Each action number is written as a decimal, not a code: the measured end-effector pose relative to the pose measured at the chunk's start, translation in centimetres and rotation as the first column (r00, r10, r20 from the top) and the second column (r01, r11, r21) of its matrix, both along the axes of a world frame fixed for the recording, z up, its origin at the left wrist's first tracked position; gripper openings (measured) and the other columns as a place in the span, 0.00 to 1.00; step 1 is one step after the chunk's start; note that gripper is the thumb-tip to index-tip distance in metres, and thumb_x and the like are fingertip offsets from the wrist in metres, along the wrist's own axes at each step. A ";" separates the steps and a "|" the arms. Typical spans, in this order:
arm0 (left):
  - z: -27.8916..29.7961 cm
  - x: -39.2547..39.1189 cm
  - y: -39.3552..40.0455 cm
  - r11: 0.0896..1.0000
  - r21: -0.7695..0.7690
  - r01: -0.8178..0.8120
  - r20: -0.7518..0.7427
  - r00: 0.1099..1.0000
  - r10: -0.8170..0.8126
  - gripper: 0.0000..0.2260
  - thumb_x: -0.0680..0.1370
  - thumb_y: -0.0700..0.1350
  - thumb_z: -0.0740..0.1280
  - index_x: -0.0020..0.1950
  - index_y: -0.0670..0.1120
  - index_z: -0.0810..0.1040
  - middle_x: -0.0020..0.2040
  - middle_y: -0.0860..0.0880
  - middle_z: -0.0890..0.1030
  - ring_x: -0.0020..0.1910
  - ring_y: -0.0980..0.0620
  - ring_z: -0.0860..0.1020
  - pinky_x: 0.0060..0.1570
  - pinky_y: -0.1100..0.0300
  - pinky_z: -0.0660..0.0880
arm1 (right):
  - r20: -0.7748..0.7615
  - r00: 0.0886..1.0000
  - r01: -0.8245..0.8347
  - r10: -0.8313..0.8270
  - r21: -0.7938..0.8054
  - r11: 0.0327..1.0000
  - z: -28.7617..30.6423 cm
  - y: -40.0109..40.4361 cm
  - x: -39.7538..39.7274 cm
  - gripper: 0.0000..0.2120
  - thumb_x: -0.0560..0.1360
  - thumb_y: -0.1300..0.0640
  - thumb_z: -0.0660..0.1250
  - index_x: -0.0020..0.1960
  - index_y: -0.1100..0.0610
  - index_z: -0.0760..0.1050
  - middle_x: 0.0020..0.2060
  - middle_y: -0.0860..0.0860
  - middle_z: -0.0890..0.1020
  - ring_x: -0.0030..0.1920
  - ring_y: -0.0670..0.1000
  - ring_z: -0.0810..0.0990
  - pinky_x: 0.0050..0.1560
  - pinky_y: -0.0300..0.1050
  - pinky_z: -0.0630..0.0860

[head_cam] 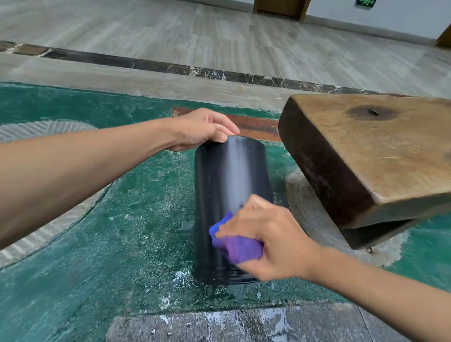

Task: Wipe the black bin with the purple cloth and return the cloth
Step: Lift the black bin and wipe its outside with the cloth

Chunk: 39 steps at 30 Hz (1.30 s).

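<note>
Left hand (202, 128) grips the black bin (229, 195) at its far end; right hand (266, 239) presses the bunched purple cloth (234, 246) on its near side.

Readable text: none anywhere in view.
Green sign (364, 2): on the far wall at the top edge, cut off by the frame; its marks are too small and blurred to read.
Black bin (229, 185): plain, no label showing.
</note>
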State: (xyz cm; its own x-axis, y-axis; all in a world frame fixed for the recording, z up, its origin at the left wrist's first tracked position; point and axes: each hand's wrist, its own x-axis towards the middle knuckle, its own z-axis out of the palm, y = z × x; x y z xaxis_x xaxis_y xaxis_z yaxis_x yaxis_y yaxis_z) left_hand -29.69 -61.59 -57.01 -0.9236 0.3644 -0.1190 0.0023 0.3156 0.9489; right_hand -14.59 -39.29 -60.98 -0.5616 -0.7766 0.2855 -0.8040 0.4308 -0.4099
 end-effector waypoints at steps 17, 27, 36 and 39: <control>-2.0 0.3 -3.5 0.972 -0.189 -0.136 0.091 0.984 0.155 0.05 0.79 0.44 0.68 0.52 0.47 0.83 0.60 0.44 0.82 0.62 0.48 0.79 0.63 0.56 0.74 | 0.128 0.990 0.052 -0.052 0.001 0.999 0.3 4.4 1.1 0.13 0.67 0.58 0.73 0.49 0.45 0.86 0.40 0.42 0.85 0.39 0.48 0.76 0.41 0.50 0.76; -2.5 2.4 -5.3 0.987 -0.133 0.084 0.097 0.993 -0.072 0.07 0.79 0.38 0.68 0.55 0.46 0.82 0.52 0.52 0.85 0.55 0.55 0.80 0.64 0.59 0.72 | 0.149 0.989 0.020 -0.015 -0.032 0.999 0.7 5.7 2.3 0.17 0.63 0.64 0.76 0.47 0.47 0.87 0.39 0.43 0.86 0.37 0.51 0.77 0.39 0.50 0.75; -1.2 3.5 -2.8 0.993 0.035 0.112 0.115 0.987 -0.115 0.06 0.73 0.43 0.70 0.48 0.45 0.84 0.27 0.45 0.74 0.20 0.54 0.64 0.29 0.70 0.55 | 0.337 0.922 0.308 -0.189 -0.349 0.885 1.0 5.9 0.9 0.18 0.61 0.61 0.63 0.43 0.49 0.87 0.40 0.46 0.88 0.40 0.49 0.84 0.43 0.43 0.78; 0.0 3.5 -3.1 0.995 0.061 0.076 0.073 0.994 -0.081 0.06 0.74 0.39 0.69 0.44 0.47 0.86 0.34 0.45 0.76 0.29 0.53 0.69 0.34 0.63 0.53 | 0.415 0.894 0.380 -0.169 -0.501 0.778 1.6 5.1 -0.5 0.25 0.63 0.69 0.62 0.43 0.43 0.86 0.41 0.42 0.89 0.35 0.43 0.84 0.37 0.34 0.77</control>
